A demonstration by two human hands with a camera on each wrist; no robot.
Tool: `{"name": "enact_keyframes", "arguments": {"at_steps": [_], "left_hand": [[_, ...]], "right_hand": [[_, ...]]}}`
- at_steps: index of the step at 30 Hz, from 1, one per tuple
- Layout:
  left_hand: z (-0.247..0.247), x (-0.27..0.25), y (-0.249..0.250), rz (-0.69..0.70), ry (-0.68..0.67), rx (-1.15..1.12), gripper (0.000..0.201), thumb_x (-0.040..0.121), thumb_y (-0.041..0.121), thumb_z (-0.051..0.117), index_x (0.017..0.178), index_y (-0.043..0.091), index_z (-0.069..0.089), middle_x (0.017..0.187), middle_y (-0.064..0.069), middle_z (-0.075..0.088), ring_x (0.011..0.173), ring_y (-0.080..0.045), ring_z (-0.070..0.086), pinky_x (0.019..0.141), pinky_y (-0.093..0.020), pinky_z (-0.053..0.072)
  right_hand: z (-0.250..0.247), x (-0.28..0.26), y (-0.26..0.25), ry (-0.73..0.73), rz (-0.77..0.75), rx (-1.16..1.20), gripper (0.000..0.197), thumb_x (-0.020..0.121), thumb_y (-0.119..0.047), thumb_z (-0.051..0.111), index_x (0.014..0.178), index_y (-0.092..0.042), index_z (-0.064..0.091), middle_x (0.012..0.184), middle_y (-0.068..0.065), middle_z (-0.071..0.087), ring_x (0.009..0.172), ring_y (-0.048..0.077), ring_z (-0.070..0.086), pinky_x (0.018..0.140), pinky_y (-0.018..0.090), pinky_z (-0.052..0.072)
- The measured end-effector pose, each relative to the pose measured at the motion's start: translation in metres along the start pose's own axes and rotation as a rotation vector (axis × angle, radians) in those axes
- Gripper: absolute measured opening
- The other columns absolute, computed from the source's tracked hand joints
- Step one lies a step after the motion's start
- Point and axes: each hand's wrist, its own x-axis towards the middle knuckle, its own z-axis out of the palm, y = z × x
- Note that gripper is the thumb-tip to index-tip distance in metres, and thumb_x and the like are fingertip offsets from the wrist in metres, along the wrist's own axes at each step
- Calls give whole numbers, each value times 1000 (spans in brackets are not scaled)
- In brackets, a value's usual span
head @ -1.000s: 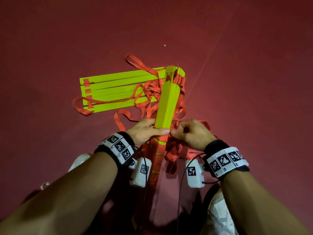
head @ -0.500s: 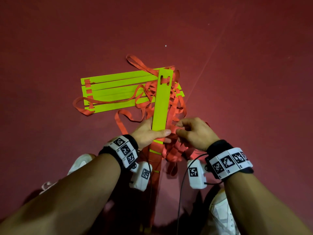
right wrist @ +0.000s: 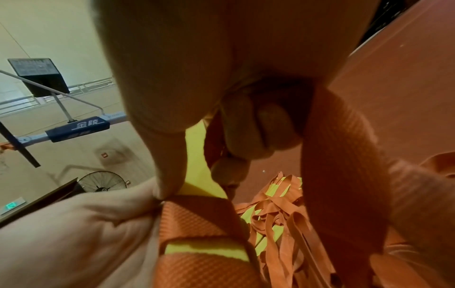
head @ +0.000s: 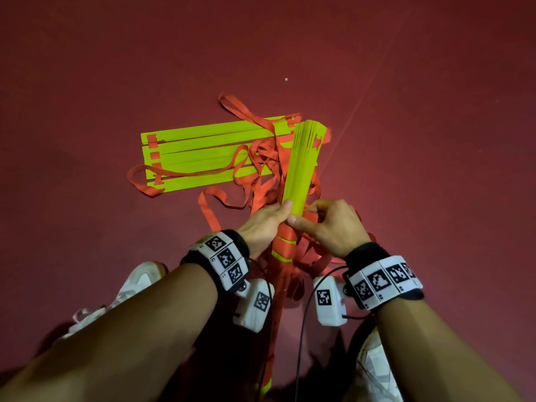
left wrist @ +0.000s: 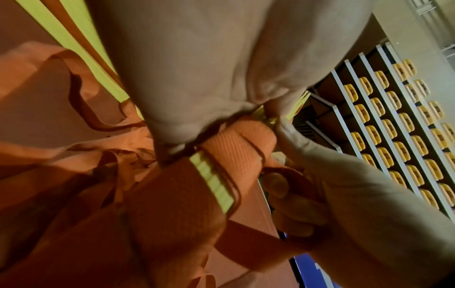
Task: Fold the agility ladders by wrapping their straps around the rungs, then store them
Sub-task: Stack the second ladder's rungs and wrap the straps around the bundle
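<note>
A stack of yellow-green rungs (head: 303, 161) stands tilted away from me, its near end bound in turns of orange strap (head: 285, 246). My left hand (head: 268, 220) grips the stack at the wrapped part; in the left wrist view the wound strap (left wrist: 236, 144) and rung edges (left wrist: 211, 179) show under the palm. My right hand (head: 324, 221) pinches the orange strap (right wrist: 342, 175) beside the stack, thumb against the rungs. A second ladder (head: 203, 158) lies flat on the floor at the left, its loose orange straps (head: 261, 158) tangled around it.
The floor (head: 406, 140) is dark red. My white shoes (head: 136, 288) (head: 374, 372) stand below the hands. Orange strap hangs down between my forearms. The wrist views show yellow stadium seats (left wrist: 393, 120), a floor fan (right wrist: 103, 182) and a blue padded base (right wrist: 78, 128).
The rung stack has turned from showing its flat face half a second ago to showing its stacked edges. My right hand has moved closer to the stack with the strap.
</note>
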Motion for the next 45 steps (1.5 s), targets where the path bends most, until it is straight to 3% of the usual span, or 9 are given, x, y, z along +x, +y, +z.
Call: {"name": "enact_keyframes", "arguments": {"at_steps": [4,7,15,19,25,29,35,39,45], "left_hand": [[2,-2,8,19,26,-61,40,103,27,55,133,0,55,109,-12,67,92,-22,66,77,-34,56],[-4,-3,6,8,-41,-84,25,99,16,61,123,8,58,97,-2,72,79,-8,71,66,-26,57],[-11,-10,5,48,-120,-66,21,92,12,70,111,3,64,99,-15,71,81,-19,72,71,-36,60],[-16,-10,2,104,-115,34,54,58,42,94,98,11,74,100,-10,77,93,-22,73,90,-39,57],[-12,-10,2,65,-71,52,84,50,38,96,115,-6,64,108,-25,72,100,-42,70,92,-53,57],[-19,-10,6,45,-5,-69,41,61,15,80,99,4,68,89,-18,71,74,-30,68,72,-43,58],[-17,-14,8,28,27,-76,49,62,16,80,106,0,65,84,-16,68,70,-28,68,63,-37,59],[-18,-13,8,50,33,-38,10,80,3,78,82,9,70,81,-17,68,78,-33,63,76,-44,56],[-22,-15,8,94,61,-37,10,74,13,80,77,22,81,86,-16,75,84,-37,70,91,-61,53]], "right_hand": [[0,2,3,-26,-5,-23,45,82,-53,73,76,-9,68,59,10,65,56,24,59,59,40,49],[-2,4,8,-58,13,-55,38,80,-49,75,73,-14,67,61,2,66,58,20,59,61,35,50],[-11,3,15,-233,-6,77,7,83,-19,78,86,-20,72,75,-7,69,61,3,57,66,28,48],[-16,0,19,-231,42,59,18,83,-15,76,79,0,68,67,6,61,54,5,48,54,19,40],[-4,7,24,-62,166,104,17,78,-4,56,69,-3,70,59,4,65,51,9,52,53,23,42],[-4,7,38,-25,199,154,24,81,-3,52,63,-5,67,60,8,68,51,12,58,57,25,45],[4,4,31,125,58,80,23,72,0,66,73,-22,60,70,-12,59,58,5,51,57,24,41],[6,0,21,56,-154,320,12,72,-9,66,73,-21,61,66,-4,57,59,12,50,60,34,46],[10,-1,20,-169,-102,95,33,82,-45,76,71,-16,64,69,5,67,64,19,60,66,37,50]]}}
